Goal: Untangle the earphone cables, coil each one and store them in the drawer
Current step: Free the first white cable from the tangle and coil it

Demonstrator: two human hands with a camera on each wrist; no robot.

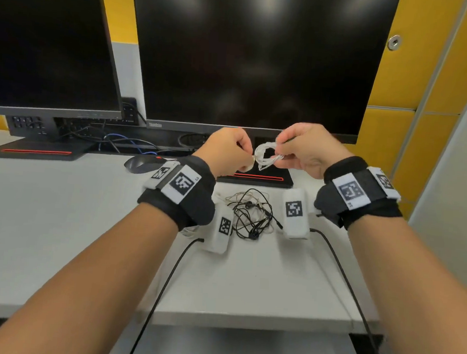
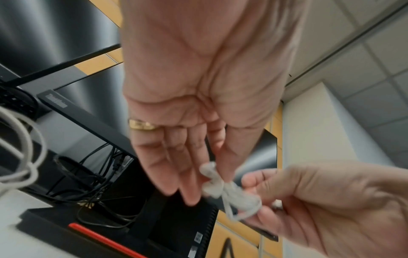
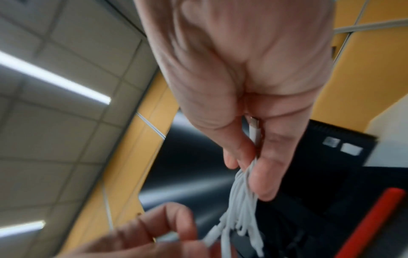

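The right hand (image 1: pixel 310 150) is pinching the white coil (image 1: pixel 266 157); the left hand (image 1: pixel 228 151), just left, is pinching its loose end.

Two hands, left hand (image 1: pixel 228 151) and right hand (image 1: pixel 309 152), are sharing one white earphone cable (image 1: pixel 266 157). One tangle (image 1: pixel 251 214) of black and pale cables is lying on the desk (image 1: pixel 56 218); how many cables are making it up cannot be told. Two monitors (image 1: pixel 253 55) are standing behind, with one mouse (image 1: pixel 139 164).
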